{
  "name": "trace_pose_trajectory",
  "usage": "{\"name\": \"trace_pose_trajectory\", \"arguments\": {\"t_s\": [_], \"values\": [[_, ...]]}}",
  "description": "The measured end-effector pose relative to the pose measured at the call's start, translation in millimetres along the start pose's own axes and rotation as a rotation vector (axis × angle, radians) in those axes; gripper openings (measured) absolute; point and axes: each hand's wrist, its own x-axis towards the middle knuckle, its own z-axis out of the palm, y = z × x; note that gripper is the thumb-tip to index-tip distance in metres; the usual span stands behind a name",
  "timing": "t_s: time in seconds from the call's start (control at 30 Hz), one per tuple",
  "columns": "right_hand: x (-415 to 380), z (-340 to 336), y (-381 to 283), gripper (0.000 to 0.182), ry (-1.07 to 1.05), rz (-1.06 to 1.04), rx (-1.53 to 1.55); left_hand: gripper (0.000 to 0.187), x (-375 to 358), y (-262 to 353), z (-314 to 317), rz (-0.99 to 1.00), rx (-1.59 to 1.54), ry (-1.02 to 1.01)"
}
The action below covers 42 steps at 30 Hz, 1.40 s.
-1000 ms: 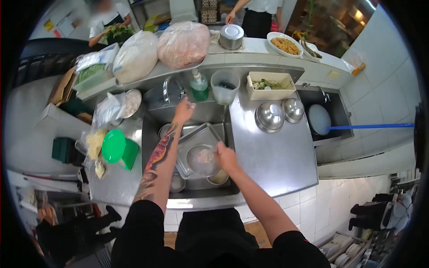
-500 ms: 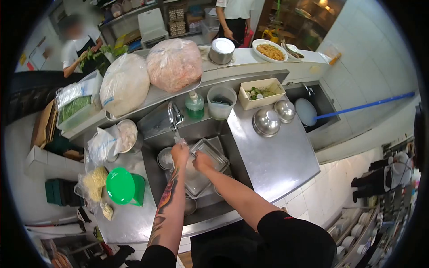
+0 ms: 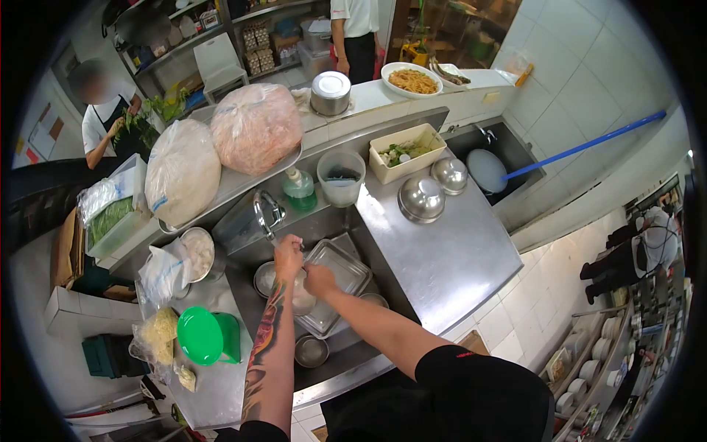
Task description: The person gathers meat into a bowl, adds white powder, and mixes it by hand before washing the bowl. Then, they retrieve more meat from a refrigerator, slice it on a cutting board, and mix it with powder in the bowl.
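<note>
My left hand (image 3: 288, 258) is closed just below the running end of the curved faucet (image 3: 266, 210), over the sink; what its fingers hold is too small to make out. Close beside it on the right, my right hand (image 3: 319, 280) is closed on the rim or handle of a round strainer (image 3: 303, 295) that hangs over the basin. Beneath lies a rectangular metal tray (image 3: 345, 267) in the sink. A small bowl (image 3: 264, 280) sits left of my hands, and another metal bowl (image 3: 311, 351) rests nearer the front.
Left counter: green scale (image 3: 200, 335), bags (image 3: 156, 328), a pot (image 3: 197, 254). Behind the sink: soap bottle (image 3: 299, 189), clear container (image 3: 341, 178). Right: cream bin (image 3: 406, 155), two metal bowls (image 3: 421, 199). One person (image 3: 110, 121) handles greens; another (image 3: 356, 37) stands behind the ledge.
The view has shifted, so the scene sits differently in frame. Both hands stay close together below the faucet, and more of the round strainer and the front bowl shows.
</note>
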Motion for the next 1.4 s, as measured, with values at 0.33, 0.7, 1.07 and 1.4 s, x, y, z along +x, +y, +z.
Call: {"name": "trace_pose_trajectory", "arguments": {"t_s": [0.33, 0.7, 1.07, 1.4], "values": [[-5, -32, -1, 0.049, -0.042, 0.586, 0.720, 0.057, -105, -90, -18, -0.860, -0.520, -0.171], [9, 24, 17, 0.026, -0.089, 0.023, 0.061, 0.038, -155, -106, 0, -0.845, -0.765, 0.433], [21, 35, 16, 0.018, -0.049, -0.226, -0.293, 0.030, -183, -94, -17, -0.698, 0.259, 0.139], [30, 16, 0, 0.018, -0.085, 0.607, 0.751, 0.019, -214, -87, -43, -0.658, 0.326, 0.117]]}}
